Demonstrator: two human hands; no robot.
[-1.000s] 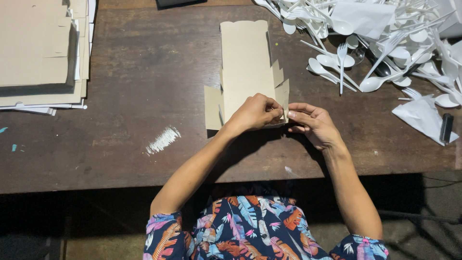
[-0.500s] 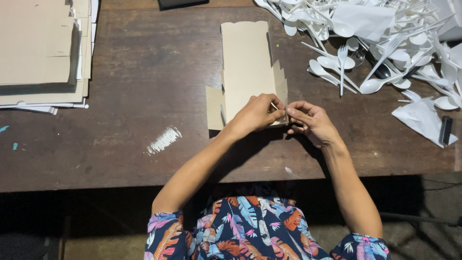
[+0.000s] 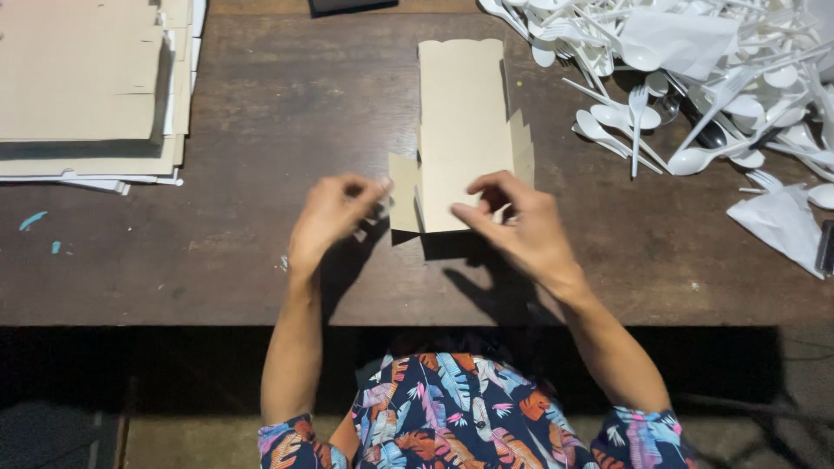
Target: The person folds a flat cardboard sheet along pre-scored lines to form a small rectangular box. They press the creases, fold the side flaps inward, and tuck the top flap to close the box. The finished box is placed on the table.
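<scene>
A flat brown cardboard box blank with side flaps lies lengthwise on the dark wooden table. My left hand hovers just left of its left flap, fingers curled and pinched, fingertips at the flap's edge. A small pale scrap shows under that hand; whether it is held I cannot tell. My right hand is over the blank's near end, thumb and fingers pinched at the cardboard, whose near edge looks slightly raised and casts a shadow.
A stack of flat cardboard sheets sits at the far left. A heap of white plastic spoons and forks fills the far right, with a white napkin beside it. The table's front edge runs below my wrists.
My hands were together at the blank's right flap. Now they are apart, the left gone over to the left flap, the right at the near end.
</scene>
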